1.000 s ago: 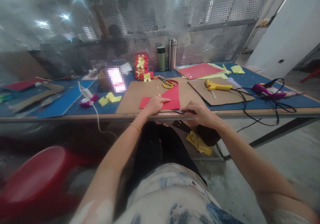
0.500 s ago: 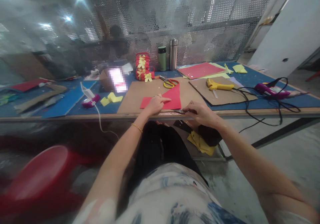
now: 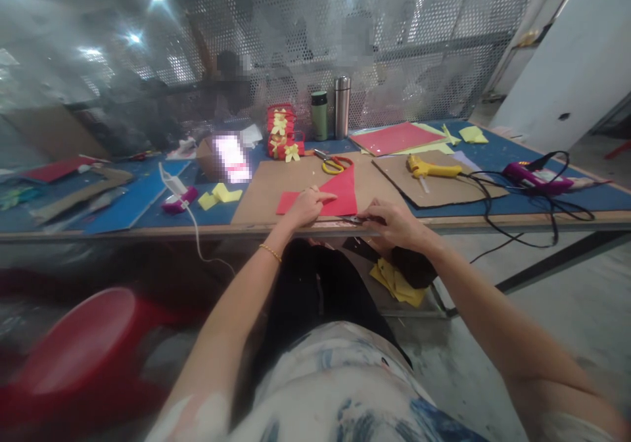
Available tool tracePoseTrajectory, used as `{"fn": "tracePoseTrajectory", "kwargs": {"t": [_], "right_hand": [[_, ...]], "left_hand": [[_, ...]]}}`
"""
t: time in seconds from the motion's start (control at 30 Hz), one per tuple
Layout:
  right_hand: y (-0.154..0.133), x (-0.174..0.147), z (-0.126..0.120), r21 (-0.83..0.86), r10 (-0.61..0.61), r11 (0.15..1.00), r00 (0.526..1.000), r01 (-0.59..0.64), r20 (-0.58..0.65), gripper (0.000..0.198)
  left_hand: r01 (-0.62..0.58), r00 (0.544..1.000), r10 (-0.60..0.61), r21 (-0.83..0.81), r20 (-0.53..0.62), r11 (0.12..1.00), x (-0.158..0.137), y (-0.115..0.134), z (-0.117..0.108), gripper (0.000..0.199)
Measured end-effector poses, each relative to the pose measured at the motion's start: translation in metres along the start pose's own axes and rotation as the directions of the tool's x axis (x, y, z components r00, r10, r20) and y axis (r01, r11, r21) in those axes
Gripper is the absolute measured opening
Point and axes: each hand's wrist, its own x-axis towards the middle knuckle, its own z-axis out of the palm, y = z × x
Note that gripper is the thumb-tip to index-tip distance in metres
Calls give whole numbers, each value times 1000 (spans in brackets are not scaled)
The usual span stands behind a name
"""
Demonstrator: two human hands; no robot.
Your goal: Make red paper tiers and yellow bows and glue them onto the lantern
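The red sheet (image 3: 346, 195) lies flat on brown cardboard (image 3: 266, 185), and I take it as my marker for everything else. My left hand (image 3: 308, 205) is on top of it, index finger stretched across the surface and the other fingers loosely curled; I see nothing gripped there, only a press that seems meant to keep it steady. My right hand (image 3: 392, 220) is just beyond its near right corner, fingers closed in a pinch on what looks like a slim tool (image 3: 351, 219), whose tip lies along the near edge; whether the tip touches the red I cannot tell. As I judge it, I am partway through this piece: it already has a slanting far side rising to a point at the right, while the near edge is where I am working now, and any finer shaping or joining seems left to do. Behind it, to the left, stands a stack of red pieces (image 3: 280, 129) with yellow flowers, which look finished. The scissors (image 3: 323, 155) lie just past its far tip, set aside, and the glue gun (image 3: 436, 169) rests well to its right, unheld. Against half a second ago, almost nothing differs: both hands and the sheet sit as they did, and I can make out no new cut or fold.
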Motion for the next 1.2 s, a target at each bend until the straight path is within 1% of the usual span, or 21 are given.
{"fn": "tracePoseTrajectory", "kwargs": {"t": [0.33, 0.57, 0.83, 1.0, 1.2], "right_hand": [[-3, 2, 4, -26, -4, 1000, 1000, 3, -23, 21], [-4, 2, -2, -7, -1, 1000, 1000, 1, 20, 20], [-7, 6, 4, -11, 14, 1000, 1000, -14, 7, 23], [-5, 5, 3, 3, -4, 1000, 1000, 4, -1, 22], [-8, 8, 5, -4, 18, 1000, 1000, -18, -1, 20]], "left_hand": [[-14, 1000, 14, 3, -10, 1000, 0, -1, 0, 56], [4, 1000, -4, -16, -7, 1000, 1, 0, 1, 54], [-1, 1000, 1, -19, -3, 1000, 1, -2, 2, 54], [11, 1000, -11, -18, -2, 1000, 2, -1, 2, 51], [7, 1000, -7, -22, -3, 1000, 3, -3, 3, 53]]}}
